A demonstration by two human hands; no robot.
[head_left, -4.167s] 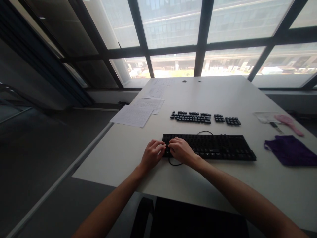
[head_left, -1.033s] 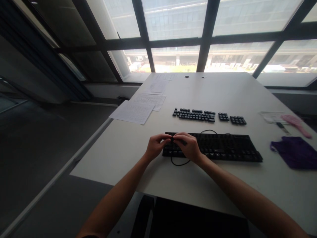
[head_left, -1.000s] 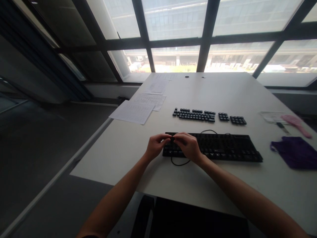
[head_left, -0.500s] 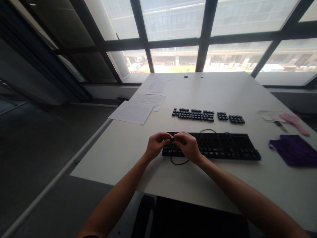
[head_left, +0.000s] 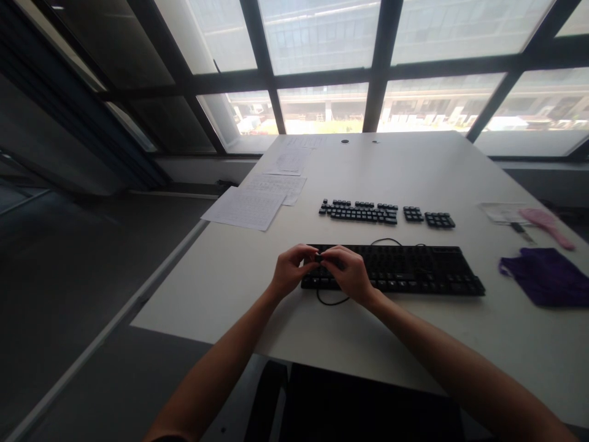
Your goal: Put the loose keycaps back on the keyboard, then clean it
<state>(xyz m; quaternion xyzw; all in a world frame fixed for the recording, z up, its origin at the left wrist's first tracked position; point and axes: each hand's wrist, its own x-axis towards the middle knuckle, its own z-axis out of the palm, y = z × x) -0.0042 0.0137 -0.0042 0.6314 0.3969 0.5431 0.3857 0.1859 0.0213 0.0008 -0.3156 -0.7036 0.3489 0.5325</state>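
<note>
Over the left end of a black keyboard (head_left: 414,267), my left hand (head_left: 292,268) and my right hand (head_left: 347,270) meet fingertip to fingertip. Both are closed in a pinch around a small dark keycap (head_left: 318,258), mostly covered by the fingers. Much of the keyboard's middle shows dark, with a row of keys along its front edge. Loose keycaps (head_left: 361,213) lie in rows behind it, beside two smaller groups of keycaps (head_left: 440,220) to the right. A black cable (head_left: 332,304) loops out in front of the keyboard.
Printed sheets (head_left: 248,207) lie along the table's left edge. On the right are a purple cloth (head_left: 550,276), a pink item (head_left: 545,224), a small dark tool (head_left: 521,231) and a clear bag (head_left: 497,212). Windows stand behind the white table (head_left: 193,294).
Both hands stay in nearly the same place. The keycap between the fingertips has turned a little, and less of its pale part shows.
</note>
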